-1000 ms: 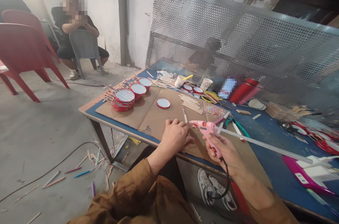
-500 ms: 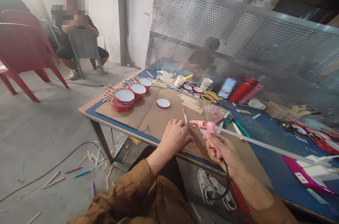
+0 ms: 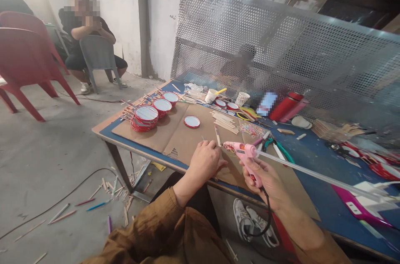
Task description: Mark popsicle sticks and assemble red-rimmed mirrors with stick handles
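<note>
- We hold the glue gun (image 3: 242,153) in our right hand (image 3: 265,178), fingers wrapped round its pink grip, nozzle pointing left over the cardboard (image 3: 181,137) near the table's front edge.
- A long clear glue stick (image 3: 315,174) juts from the gun's back toward the table's right end, and its black cord (image 3: 264,216) loops down below the hand.
- Our left hand (image 3: 204,162) rests on the cardboard just left of the nozzle, fingers curled in on something small — we cannot tell what it is.
- A flat wooden stick (image 3: 217,135) lies just beyond that hand.
- A lone red lid (image 3: 191,121) sits mid-cardboard; more red lids (image 3: 146,116) are stacked and lined up toward the table's left corner.
- A pile of sticks (image 3: 225,121) lies behind the gun, and green-handled pliers (image 3: 278,147) lie to its right.
- A red flask (image 3: 286,105) lies by the back edge, against the perforated panel (image 3: 281,47).
- Another person (image 3: 84,35) sits on a grey chair well apart — hands at the chin.
</note>
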`<state>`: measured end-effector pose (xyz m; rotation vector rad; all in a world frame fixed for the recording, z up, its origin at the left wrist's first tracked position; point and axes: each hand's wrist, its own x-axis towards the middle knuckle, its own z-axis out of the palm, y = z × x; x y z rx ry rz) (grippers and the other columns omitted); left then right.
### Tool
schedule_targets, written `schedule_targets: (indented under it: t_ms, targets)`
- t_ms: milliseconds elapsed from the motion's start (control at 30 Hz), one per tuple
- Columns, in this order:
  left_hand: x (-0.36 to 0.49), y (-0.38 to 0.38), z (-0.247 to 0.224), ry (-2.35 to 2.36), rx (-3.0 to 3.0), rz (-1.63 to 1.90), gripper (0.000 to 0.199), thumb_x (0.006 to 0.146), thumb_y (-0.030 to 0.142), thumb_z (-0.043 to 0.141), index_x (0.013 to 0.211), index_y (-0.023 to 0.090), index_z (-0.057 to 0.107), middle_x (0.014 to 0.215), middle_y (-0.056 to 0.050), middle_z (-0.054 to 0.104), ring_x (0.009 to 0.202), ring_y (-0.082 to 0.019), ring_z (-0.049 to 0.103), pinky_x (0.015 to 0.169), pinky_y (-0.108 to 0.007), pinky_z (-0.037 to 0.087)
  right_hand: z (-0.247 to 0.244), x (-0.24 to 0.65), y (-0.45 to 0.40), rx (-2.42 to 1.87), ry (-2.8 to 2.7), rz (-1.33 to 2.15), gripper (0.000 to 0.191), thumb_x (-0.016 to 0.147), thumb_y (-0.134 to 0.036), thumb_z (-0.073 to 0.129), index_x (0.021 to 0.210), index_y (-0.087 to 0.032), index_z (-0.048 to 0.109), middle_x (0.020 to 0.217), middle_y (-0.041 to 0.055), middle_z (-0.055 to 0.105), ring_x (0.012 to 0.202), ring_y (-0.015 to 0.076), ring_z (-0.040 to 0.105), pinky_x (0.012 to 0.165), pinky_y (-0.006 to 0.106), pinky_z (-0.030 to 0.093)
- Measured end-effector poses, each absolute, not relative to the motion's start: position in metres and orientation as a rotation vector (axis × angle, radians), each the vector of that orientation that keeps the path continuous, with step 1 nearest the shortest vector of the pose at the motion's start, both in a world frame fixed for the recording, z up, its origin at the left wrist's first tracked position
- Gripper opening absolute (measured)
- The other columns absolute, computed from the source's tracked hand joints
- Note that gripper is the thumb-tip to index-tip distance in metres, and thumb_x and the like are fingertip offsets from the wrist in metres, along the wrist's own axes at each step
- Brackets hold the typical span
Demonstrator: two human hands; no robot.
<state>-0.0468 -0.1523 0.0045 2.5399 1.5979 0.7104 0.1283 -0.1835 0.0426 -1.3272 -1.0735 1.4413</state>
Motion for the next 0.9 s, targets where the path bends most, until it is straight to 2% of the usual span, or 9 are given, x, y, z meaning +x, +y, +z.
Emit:
schedule_targets:
  t_ms: [600,767,900]
  targets:
    - [-0.047,-0.151,0.004,1.583,2.526,0.717,0.036,0.080,0.049,0.059,0.093,0.016,0.061,0.098,-0.007,0.059,0.098,-0.023,0.053,0.085,-0.035,0.041,0.034,0.131,-0.180,-1.230,-0.947,1.463,0.046,0.053,-0.049,0.082,0.076,-0.014,0.062,0.053,-0.0043,0.049,0.035,0.0017,0.034,0.028,0.013,0.020]
    - [-0.048,-0.150,0.004,1.609,2.483,0.655,0.031,0.081,0.045,0.060,0.093,0.017,0.062,0.098,-0.007,0.060,0.097,-0.022,0.055,0.085,-0.034,0.042,0.054,0.146,-0.180,-1.157,-1.016,1.341,0.039,0.061,-0.044,0.079,0.079,-0.015,0.061,0.060,-0.0012,0.053,0.044,0.0052,0.042,0.033,0.014,0.028]
    - [-0.053,-0.148,0.008,1.586,2.456,0.651,0.028,0.083,0.044,0.058,0.092,0.018,0.063,0.097,-0.007,0.062,0.095,-0.021,0.057,0.084,-0.032,0.043,0.074,0.193,-0.168,-1.187,-0.972,1.058,0.044,0.054,-0.044,0.083,0.081,-0.016,0.063,0.065,0.0019,0.056,0.052,0.0102,0.049,0.038,0.019,0.036]
